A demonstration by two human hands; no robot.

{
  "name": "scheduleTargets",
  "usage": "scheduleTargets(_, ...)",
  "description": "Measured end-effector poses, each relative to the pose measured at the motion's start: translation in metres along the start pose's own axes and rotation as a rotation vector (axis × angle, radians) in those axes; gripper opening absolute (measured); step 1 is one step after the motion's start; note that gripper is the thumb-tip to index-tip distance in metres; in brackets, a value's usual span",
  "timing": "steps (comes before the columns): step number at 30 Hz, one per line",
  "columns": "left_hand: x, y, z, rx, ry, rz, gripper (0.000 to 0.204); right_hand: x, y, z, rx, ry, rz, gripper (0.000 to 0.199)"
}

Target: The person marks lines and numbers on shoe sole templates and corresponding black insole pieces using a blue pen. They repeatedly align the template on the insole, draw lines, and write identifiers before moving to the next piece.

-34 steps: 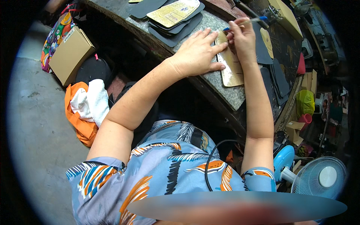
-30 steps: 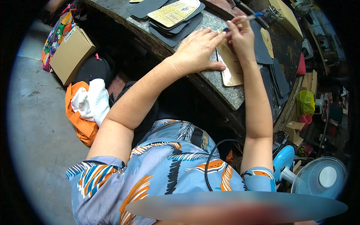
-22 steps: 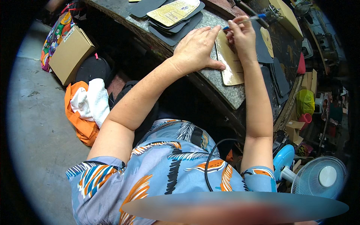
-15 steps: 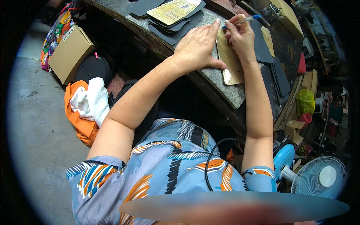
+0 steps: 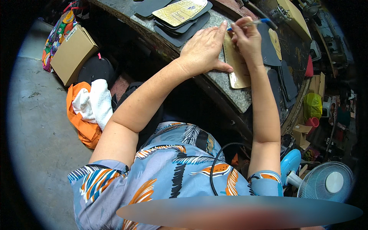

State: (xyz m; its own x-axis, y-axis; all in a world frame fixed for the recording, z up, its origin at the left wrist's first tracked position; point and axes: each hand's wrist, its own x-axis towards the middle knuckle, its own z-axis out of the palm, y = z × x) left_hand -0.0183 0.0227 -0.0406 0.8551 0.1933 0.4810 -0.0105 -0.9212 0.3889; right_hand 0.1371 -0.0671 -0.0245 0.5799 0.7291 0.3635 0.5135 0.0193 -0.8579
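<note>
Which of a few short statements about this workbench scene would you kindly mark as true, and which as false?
1. The right hand holds a pen near the far end of a gold-coloured panel. True.
2. The left hand is clenched into a fist. False: the left hand is open, its fingers extended.
3. A white cloth lies against orange fabric. True.
4. The fan stands on the person's left. False: the fan is on the right.
5. A second gold-coloured panel lies on top of stacked dark sheets. True.
</note>
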Motion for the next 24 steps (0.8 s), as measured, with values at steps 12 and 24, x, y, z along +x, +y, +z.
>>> scheduleTargets(12,0.0,0.0003,0.0004,0.026,-0.007,-0.007,0.125,-0.0005,-0.0006,-0.0004,0.333,0.066,0.132,0.008)
scheduleTargets(24,-0.0009,-0.0009,0.0031,0.029,0.04,0.008,0.125,-0.005,-0.0017,0.0049,0.043,0.022,-0.031,0.01)
